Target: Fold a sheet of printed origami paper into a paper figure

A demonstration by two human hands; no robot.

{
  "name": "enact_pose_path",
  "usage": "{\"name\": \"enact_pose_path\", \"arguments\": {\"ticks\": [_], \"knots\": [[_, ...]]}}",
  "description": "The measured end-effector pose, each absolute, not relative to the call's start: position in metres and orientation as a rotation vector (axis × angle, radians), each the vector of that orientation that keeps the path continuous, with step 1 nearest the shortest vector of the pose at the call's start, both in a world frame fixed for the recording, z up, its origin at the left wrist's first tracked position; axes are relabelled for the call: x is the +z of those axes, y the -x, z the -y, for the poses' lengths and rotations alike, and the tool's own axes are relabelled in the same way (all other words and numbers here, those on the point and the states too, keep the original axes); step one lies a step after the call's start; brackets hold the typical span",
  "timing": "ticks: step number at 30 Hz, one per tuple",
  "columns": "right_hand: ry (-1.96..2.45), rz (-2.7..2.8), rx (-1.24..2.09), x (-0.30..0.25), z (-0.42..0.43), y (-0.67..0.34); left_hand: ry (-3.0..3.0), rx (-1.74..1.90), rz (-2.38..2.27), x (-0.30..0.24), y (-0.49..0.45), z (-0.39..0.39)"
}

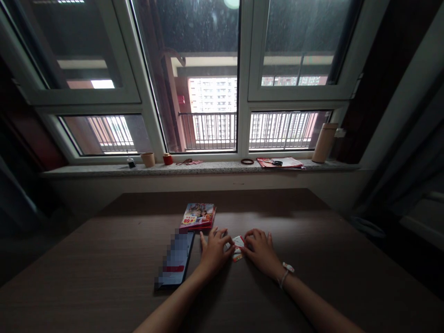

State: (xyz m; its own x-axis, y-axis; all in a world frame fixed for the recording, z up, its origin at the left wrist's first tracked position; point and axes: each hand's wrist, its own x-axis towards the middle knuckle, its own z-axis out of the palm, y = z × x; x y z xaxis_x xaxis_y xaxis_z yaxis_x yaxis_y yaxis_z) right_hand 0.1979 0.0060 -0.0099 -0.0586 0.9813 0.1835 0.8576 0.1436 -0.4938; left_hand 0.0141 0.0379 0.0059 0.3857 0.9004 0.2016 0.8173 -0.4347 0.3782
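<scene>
Between my two hands is a small white, red and orange folded paper, low over the table or resting on it. My left hand pinches its left side with thumb and forefinger, the other fingers bent outward. On the opposite side, my right hand is closed at the paper's right edge, a pale bracelet on the wrist. The fingers cover part of the paper. A phone with a blurred-out screen lies left of my left hand. Just beyond it is a stack of colourful printed leaflets.
The brown table ends before a stone windowsill. Along the sill stand a dark little bottle, a paper cup, a red jar, a bracelet ring, red papers with scissors, and a flask.
</scene>
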Motion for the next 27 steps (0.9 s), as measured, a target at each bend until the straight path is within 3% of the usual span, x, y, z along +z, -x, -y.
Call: {"name": "enact_pose_path", "arguments": {"ticks": [27], "knots": [[1.716,1.903,0.411,-0.0067,-0.0106,-0.1999,-2.357,0.487,-1.557,0.0010,-0.0115,-0.0379]]}}
